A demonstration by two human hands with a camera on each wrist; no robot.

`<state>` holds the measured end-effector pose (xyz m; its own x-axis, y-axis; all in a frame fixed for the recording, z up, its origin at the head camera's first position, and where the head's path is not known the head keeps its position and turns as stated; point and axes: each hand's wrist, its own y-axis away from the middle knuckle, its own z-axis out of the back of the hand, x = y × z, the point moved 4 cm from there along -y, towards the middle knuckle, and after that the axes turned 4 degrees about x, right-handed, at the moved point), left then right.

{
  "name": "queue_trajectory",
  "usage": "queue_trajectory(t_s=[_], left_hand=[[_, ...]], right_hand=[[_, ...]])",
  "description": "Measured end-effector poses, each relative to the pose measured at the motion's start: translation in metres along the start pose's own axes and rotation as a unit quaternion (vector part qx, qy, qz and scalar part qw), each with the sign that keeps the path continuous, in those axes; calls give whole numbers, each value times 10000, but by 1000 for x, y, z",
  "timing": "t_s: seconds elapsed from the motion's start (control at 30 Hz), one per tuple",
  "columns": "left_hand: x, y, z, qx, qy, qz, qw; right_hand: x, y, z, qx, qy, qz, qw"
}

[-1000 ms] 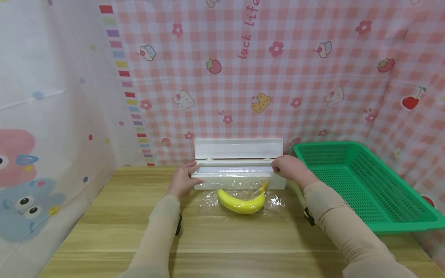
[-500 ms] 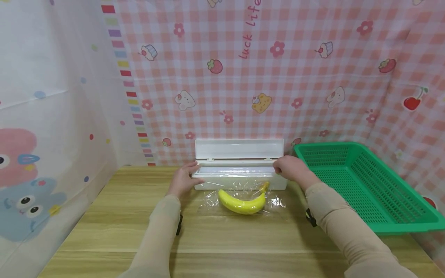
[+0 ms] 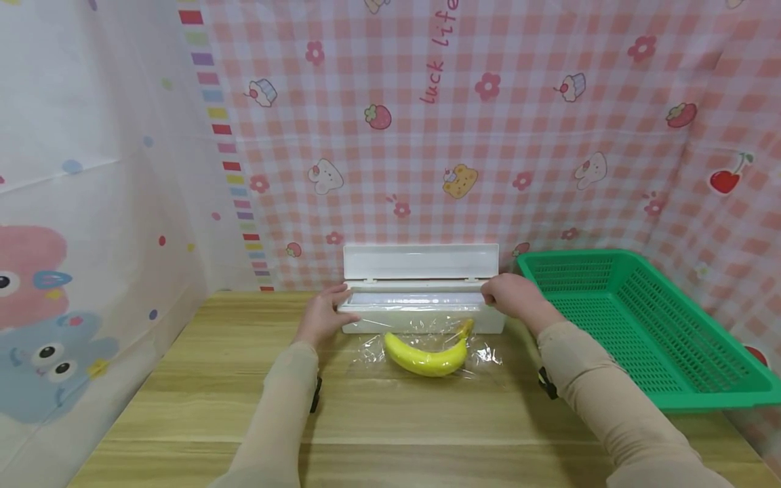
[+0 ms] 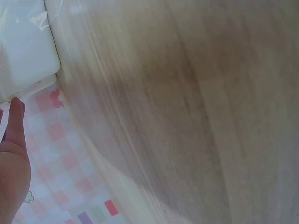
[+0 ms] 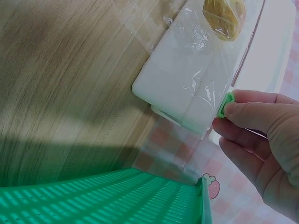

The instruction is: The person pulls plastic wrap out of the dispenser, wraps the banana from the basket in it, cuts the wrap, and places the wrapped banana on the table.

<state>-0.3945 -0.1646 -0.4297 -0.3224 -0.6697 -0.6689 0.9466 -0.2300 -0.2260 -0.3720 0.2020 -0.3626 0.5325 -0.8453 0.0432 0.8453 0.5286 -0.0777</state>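
Observation:
A white cling film box (image 3: 372,321) lies lengthwise at the back of the table, its lid (image 3: 421,261) raised. My left hand (image 3: 320,317) grips the box's left end, thumb at the front and fingers farther back. At the right end, my right hand (image 3: 517,297) pinches a small green slide cutter (image 5: 223,110) between thumb and index finger, as the right wrist view shows. Clear cling film (image 3: 487,354) runs out over the box's front onto the table. A yellow banana (image 3: 424,359) lies in front of the box, with the shiny film over it.
A green perforated basket (image 3: 702,400) stands to the right, behind and beside my right forearm. Pink checked cloth (image 3: 390,149) hangs right behind the box, and a white printed cloth (image 3: 140,203) lines the left side. The table (image 3: 390,420) has a wood-grain top.
Both hands keep their places on the box, and the banana and film lie as before. The whole head view has shifted very slightly.

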Motion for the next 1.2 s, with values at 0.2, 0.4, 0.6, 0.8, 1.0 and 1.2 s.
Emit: queue_trajectory(t_s=[0.2, 0.4, 0.6, 0.8, 1.0, 1.2], left_hand=[[-2, 1, -1, 19, 65, 85, 9999], [-1, 1, -1, 69, 129, 130, 9998], [2, 2, 1, 6, 123, 41, 9999], [2, 3, 2, 22, 111, 4, 9999], [2, 2, 2, 69, 169, 44, 9998], [3, 0, 1, 226, 283, 66, 9993]], right_hand=[[-1, 1, -1, -1, 37, -38, 10000], [-2, 3, 1, -53, 27, -23, 10000], [-7, 6, 2, -154, 11, 9, 9999], [-9, 4, 0, -71, -93, -105, 9999], [-11, 4, -1, -8, -104, -177, 9998], [-10, 6, 0, 69, 12, -230, 9997]])
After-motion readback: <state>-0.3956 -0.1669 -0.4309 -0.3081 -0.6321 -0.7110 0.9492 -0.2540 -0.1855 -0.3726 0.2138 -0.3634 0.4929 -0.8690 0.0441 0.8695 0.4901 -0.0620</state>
